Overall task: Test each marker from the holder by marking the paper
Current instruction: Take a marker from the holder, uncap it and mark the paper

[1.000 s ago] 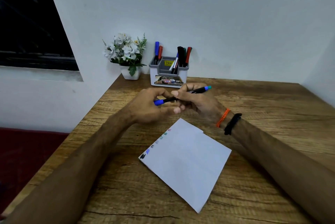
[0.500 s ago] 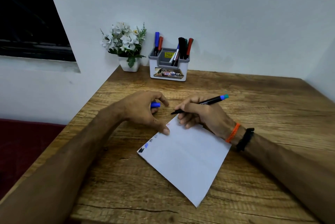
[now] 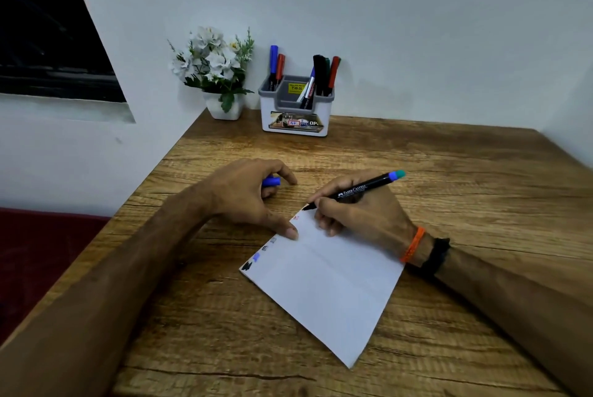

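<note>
A white sheet of paper (image 3: pixel 324 281) lies on the wooden table (image 3: pixel 449 172), with several small colour marks along its left edge. My right hand (image 3: pixel 356 210) grips a black marker (image 3: pixel 362 188) with a blue-teal end, its tip at the paper's far corner. My left hand (image 3: pixel 250 194) holds the blue cap (image 3: pixel 271 181) in its curled fingers while its thumb presses the paper's left edge. The grey and white holder (image 3: pixel 295 114) at the back holds several markers (image 3: pixel 321 75).
A white pot of white flowers (image 3: pixel 218 72) stands left of the holder against the wall. The table's left edge drops off beside my left forearm. A dark window sits at the upper left.
My hands pulled the cap off the marker. The right hand brought the marker tip down to the paper's far corner. The left hand, still holding the cap, pressed its thumb on the paper.
</note>
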The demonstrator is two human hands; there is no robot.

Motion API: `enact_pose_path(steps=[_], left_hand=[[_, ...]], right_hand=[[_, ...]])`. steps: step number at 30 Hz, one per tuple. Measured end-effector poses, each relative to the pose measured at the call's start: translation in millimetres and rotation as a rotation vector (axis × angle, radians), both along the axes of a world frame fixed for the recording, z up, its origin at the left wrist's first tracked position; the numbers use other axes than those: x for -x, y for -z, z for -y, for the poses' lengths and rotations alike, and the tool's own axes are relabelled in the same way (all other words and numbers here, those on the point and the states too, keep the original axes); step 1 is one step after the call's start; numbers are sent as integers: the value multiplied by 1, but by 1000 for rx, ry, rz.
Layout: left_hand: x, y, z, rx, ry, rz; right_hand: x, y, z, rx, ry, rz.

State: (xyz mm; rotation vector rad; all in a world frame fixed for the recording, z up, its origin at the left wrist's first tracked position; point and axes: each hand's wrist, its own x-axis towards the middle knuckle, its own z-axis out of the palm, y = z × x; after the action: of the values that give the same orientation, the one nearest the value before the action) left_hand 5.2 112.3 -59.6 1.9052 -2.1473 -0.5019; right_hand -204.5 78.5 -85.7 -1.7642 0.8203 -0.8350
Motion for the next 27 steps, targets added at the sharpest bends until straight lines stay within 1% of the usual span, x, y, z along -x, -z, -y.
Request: enact_pose_path(steps=[15, 18, 23, 27], left_hand=[[2, -1, 0, -7, 0, 6], [4, -3, -2, -13, 2, 6], [3, -2, -2, -16, -2, 5], [1, 0, -1, -12, 0, -4]], right_hand=[[0, -1, -3, 33, -11, -67], [0, -1, -2, 11, 27, -66], [0, -1, -4, 25, 2, -75], [0, -1, -3, 7, 37, -57]])
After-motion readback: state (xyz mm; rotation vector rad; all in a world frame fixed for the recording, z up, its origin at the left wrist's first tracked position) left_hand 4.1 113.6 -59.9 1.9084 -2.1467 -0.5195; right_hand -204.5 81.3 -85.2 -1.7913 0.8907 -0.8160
